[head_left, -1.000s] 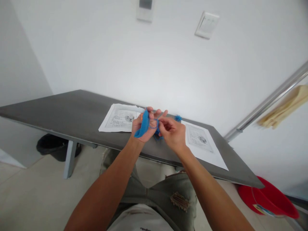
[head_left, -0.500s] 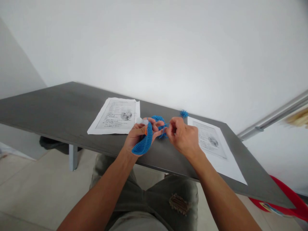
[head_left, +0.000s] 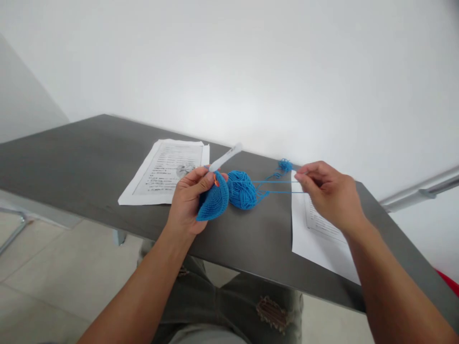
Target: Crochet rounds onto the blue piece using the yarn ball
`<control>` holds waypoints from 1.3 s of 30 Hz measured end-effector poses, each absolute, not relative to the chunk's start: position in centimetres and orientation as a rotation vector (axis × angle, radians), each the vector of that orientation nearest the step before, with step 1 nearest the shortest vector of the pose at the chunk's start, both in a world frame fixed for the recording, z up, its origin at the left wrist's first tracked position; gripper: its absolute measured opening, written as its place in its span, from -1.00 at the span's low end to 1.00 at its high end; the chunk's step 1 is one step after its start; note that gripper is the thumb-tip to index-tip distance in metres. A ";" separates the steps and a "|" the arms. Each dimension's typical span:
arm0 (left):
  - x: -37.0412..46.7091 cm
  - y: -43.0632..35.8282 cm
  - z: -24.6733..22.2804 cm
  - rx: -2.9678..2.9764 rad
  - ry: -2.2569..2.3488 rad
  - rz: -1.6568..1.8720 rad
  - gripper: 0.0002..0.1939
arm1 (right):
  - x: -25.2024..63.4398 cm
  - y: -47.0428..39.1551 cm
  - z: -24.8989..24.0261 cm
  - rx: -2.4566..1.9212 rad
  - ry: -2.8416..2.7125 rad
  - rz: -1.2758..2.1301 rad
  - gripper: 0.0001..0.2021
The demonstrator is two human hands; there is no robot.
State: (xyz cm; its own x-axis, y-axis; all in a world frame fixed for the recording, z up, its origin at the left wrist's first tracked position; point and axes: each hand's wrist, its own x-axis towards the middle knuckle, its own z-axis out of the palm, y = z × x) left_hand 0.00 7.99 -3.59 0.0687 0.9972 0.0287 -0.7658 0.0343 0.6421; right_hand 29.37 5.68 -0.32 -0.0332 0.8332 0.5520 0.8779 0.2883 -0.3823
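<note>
My left hand (head_left: pixel 187 199) grips a curved blue crocheted piece (head_left: pixel 214 200) with a small orange marker (head_left: pixel 216 180) at its upper edge. A whitish handle (head_left: pixel 226 156), perhaps of a crochet hook, sticks up and to the right from the same fingers. My right hand (head_left: pixel 332 193) pinches blue yarn (head_left: pixel 279 192), and two strands stretch leftward from it. On the table, just right of the crocheted piece, rests a blue yarn ball (head_left: pixel 242 190). A small loose blue tangle (head_left: pixel 285 165) lies near the back edge.
The dark grey table (head_left: pixel 86 157) stands against a white wall (head_left: pixel 229 71). One printed sheet (head_left: pixel 150 167) lies behind my left hand; another (head_left: pixel 322 248) is partly under my right hand and forearm. Something red (head_left: pixel 446 281) shows at the right edge.
My right hand has moved away to the right, drawing yarn out in two strands. My left hand has turned slightly, its fingers now closed, and the whitish handle points up. The yarn ball is more exposed.
</note>
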 end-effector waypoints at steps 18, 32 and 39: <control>-0.3 7.9 -2.1 0.351 0.544 1.455 -0.71 | 23.2 6.9 -0.4 -1.531 -1.868 -0.223 -0.74; -0.9 7.0 -1.5 0.243 0.471 1.374 -0.78 | 14.1 5.7 -2.1 -1.309 -1.872 0.856 -0.38; -1.5 6.2 -1.5 0.316 0.363 1.345 -0.80 | 14.7 6.4 -2.1 -1.241 -1.940 0.939 -0.87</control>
